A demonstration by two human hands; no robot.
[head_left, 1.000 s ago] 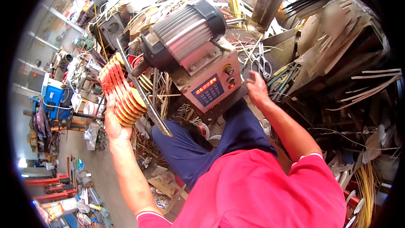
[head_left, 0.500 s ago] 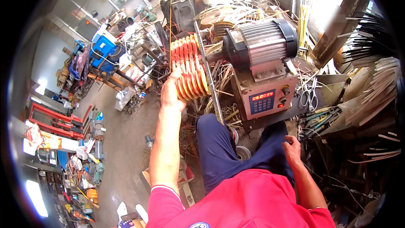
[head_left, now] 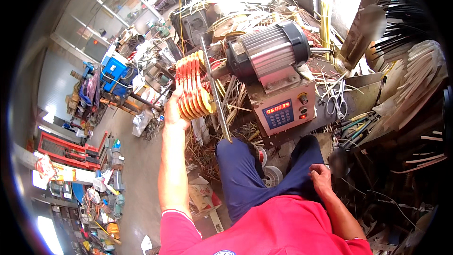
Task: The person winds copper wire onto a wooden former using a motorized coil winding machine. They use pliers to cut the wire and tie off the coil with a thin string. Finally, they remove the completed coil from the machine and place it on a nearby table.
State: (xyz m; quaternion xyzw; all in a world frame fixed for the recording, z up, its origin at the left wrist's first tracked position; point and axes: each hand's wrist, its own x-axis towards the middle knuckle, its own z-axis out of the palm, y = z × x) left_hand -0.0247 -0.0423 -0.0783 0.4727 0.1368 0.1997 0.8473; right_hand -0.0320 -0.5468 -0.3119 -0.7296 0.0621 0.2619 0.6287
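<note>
My left hand [head_left: 175, 114] grips the near left side of a winding former [head_left: 202, 103], a stack of yellowish grooved discs wound with reddish copper wire [head_left: 188, 74]. Its fingertips are partly hidden behind the discs. Right beside the former stands a long flat metal plate [head_left: 216, 95], on the shaft side of a grey electric motor [head_left: 271, 49]. Below the motor, a control box [head_left: 297, 114] carries a lit red display and a blue keypad. My right hand [head_left: 322, 178] lies by my right thigh, fingers curled in, with nothing seen in it.
Scissors [head_left: 337, 105] and several pliers-like hand tools [head_left: 356, 130] lie right of the box. Pale strips [head_left: 415, 82] and black rods [head_left: 401, 16] jut out at the right. A wire spool [head_left: 272, 176] sits between my legs. A blue machine [head_left: 114, 70] stands far left.
The view has shifted, so the motor and former appear farther left. My left hand sits slightly lower on the former. The right hand stays by the thigh.
</note>
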